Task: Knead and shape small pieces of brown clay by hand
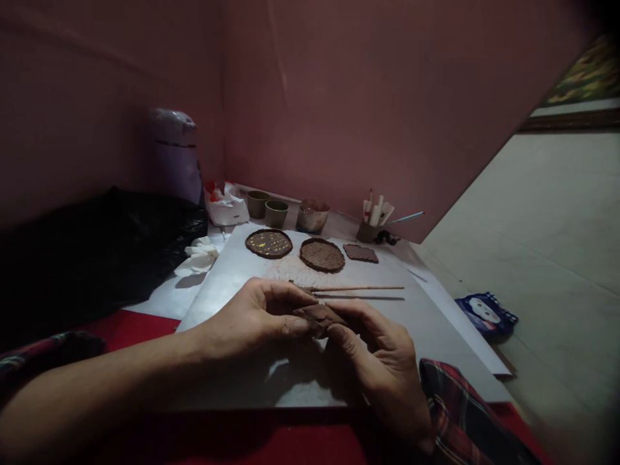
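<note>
A lump of brown clay (pixel 320 318) is held above the front of the white board (pixel 436 336). My left hand (pixel 261 313) pinches it from the left, thumb at the near side and fingers behind. From the right, my right hand (pixel 372 342) grips the same lump between thumb and fingers. Just beyond my fingers a thin stick (pixel 368 288) lies on the board. Farther back are a round brown clay piece dotted with yellow (pixel 269 244), a plain round clay piece with a raised rim (pixel 322 255) and a small flat rectangular clay piece (pixel 361 253).
Behind the board stand two small cups (pixel 276 214), a smeared glass bowl (pixel 312 216) and a holder with pens (pixel 369 231). Crumpled white tissue (pixel 199 255) and a black plastic bag (pixel 97 252) lie left. A blue packet (pixel 487 314) is at the right.
</note>
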Motion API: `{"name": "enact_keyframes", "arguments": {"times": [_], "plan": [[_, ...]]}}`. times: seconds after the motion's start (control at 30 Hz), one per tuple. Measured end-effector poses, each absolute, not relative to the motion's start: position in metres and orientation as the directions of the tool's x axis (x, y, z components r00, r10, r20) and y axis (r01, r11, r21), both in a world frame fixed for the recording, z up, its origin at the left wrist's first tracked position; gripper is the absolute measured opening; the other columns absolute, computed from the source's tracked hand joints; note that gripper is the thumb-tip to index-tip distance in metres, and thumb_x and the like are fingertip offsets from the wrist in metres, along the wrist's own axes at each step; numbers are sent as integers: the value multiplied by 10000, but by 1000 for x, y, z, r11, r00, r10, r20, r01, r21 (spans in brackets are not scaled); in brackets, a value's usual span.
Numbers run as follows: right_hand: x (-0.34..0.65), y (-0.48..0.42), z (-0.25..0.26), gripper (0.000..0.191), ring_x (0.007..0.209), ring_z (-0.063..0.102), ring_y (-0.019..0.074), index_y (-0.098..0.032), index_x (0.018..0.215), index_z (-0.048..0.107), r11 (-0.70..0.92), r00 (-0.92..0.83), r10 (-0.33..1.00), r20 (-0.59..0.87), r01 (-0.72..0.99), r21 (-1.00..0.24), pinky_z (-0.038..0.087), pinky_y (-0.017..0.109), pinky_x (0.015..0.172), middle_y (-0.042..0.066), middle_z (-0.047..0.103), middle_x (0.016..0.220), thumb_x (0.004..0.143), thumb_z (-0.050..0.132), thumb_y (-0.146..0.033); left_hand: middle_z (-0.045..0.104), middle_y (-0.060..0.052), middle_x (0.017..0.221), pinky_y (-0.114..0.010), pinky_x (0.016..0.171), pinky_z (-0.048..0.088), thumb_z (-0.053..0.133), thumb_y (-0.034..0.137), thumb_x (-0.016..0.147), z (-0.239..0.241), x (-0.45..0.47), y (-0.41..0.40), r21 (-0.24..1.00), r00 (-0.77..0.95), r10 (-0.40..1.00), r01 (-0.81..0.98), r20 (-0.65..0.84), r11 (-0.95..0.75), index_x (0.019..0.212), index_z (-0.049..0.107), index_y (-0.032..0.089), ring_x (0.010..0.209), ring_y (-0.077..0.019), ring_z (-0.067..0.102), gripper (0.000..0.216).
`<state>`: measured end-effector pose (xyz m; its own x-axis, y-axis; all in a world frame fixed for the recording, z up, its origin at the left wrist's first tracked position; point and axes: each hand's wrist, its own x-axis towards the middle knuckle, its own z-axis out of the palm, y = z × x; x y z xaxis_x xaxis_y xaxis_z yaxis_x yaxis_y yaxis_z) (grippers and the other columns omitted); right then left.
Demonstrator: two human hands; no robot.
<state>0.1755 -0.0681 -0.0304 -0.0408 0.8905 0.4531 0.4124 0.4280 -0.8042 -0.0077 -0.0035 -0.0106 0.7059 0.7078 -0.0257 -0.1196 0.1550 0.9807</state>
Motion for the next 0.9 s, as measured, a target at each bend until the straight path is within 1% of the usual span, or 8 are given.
{"name": "enact_keyframes", "arguments": {"times": [0.07, 0.17, 0.27, 0.37, 0.5, 0.63, 0.77, 0.9], "plan": [[175, -68, -30, 159, 879, 673, 177, -219, 1008, 665, 407, -19, 900, 435, 391, -825, 534, 267, 754, 27, 717, 972, 877, 579, -249, 724, -95, 972, -289, 784, 493, 693, 138, 732, -11, -6, -4, 976, 707, 706, -126, -38, 179, 973, 690, 110, 865, -199, 658, 242], [173, -67, -29, 142, 879, 672, 161, -232, 989, 669, 380, 21, 912, 409, 333, -863, 531, 247, 755, 13, 720, 970, 886, 575, -258, 715, -77, 966, -288, 736, 494, 695, 42, 665, -11, -2, -5, 960, 682, 730, -182, -32, 213, 1091, 601, 142, 851, -195, 657, 447], [173, -66, -29, 129, 836, 677, 148, -238, 971, 676, 365, 39, 918, 394, 303, -881, 531, 227, 722, 3, 729, 939, 879, 591, -270, 693, -49, 968, -291, 753, 486, 677, 11, 660, -12, 1, -7, 962, 655, 755, -230, 40, 149, 1156, 502, 177, 876, -182, 641, 552], [174, -66, -29, 132, 795, 681, 152, -235, 962, 679, 355, 32, 923, 383, 311, -882, 534, 228, 689, 4, 734, 900, 877, 591, -282, 668, -39, 926, -293, 777, 480, 657, 28, 702, -11, -1, -9, 990, 705, 698, -139, 122, -33, 1065, 552, 152, 873, -177, 619, 398], [175, -68, -31, 186, 892, 671, 176, -239, 1040, 660, 384, -17, 912, 409, 382, -841, 534, 265, 776, 23, 714, 988, 905, 535, -268, 652, -50, 932, -291, 782, 475, 620, 126, 792, -10, -4, -12, 974, 684, 707, -22, 181, -227, 998, 616, 131, 880, -188, 608, 207], [176, -68, -37, 396, 962, 642, 187, -281, 1249, 525, 446, -36, 874, 485, 456, -770, 543, 279, 773, 39, 646, 1131, 862, 586, -223, 656, -63, 1035, -295, 819, 472, 592, 158, 827, -11, -4, -11, 994, 674, 731, -80, 105, -70, 1098, 597, 150, 966, -207, 602, 271], [177, -67, -39, 343, 971, 619, 174, -290, 1152, 584, 564, -138, 809, 571, 454, -690, 526, 291, 814, 30, 627, 1092, 846, 590, -134, 663, -57, 995, -288, 814, 466, 623, 192, 817, -14, -4, -11, 995, 685, 724, -94, 80, -22, 1057, 628, 147, 950, -201, 597, 244], [179, -67, -39, 298, 963, 625, 169, -289, 1082, 616, 588, -160, 797, 583, 428, -687, 523, 292, 829, 24, 642, 1036, 850, 580, -105, 661, -42, 877, -271, 725, 466, 648, 207, 801, -17, -5, -11, 997, 688, 725, -76, 35, 24, 958, 642, 132, 810, -165, 595, 174]]}}
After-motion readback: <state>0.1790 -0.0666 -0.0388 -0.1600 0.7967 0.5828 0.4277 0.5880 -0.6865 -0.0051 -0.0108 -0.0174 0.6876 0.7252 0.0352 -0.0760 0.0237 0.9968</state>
